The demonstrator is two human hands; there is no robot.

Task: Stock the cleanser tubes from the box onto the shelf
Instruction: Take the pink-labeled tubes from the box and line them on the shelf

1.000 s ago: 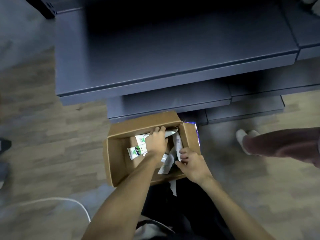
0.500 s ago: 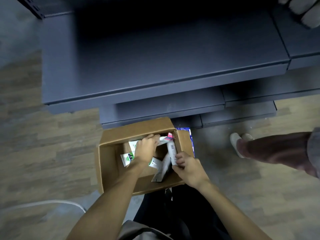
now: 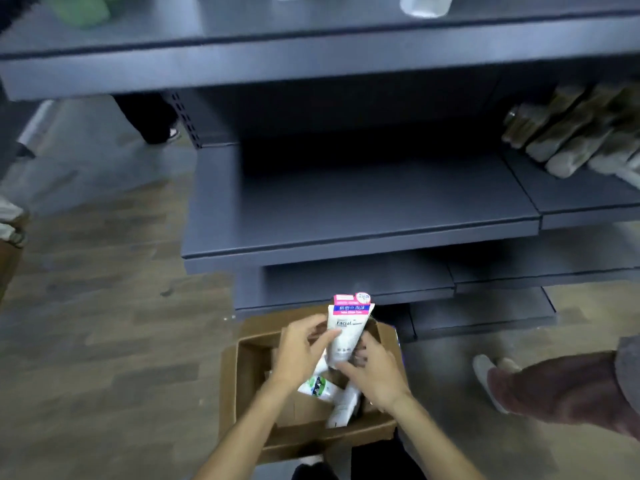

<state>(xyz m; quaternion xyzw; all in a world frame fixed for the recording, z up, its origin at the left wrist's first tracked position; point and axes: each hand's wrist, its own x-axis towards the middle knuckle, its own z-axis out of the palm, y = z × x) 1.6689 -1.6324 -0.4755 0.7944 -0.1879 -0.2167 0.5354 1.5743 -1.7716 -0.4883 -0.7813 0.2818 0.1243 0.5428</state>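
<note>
A white cleanser tube [image 3: 346, 332] with a pink-and-blue crimped top now stands upright above the cardboard box [image 3: 242, 382], lifted clear of the jumble where, a second ago, both hands were buried among the packs. The left hand [image 3: 299, 351] curls its fingers against the tube's left side, thumb toward the label; the right hand [image 3: 375, 372] cups the cap end from below and to the right, so the tube is gripped between the two. Beneath the hands, more tubes remain in the box, among them one with a green-and-black mark [image 3: 317, 386] just under the left wrist and a plain white one [image 3: 343, 408] lying under the right. The view has tipped upward since the earlier frames, bringing the bare dark shelf [image 3: 363, 202] into sight ahead of and above the hands, well apart from the tube. Farther right sit blurred stacked packets [image 3: 568, 140], and a bystander's leg and pale shoe [image 3: 485, 372] stand on the floor right of the right hand. By the look of it, the first pick is made and placing on the shelf is yet to come.
</note>
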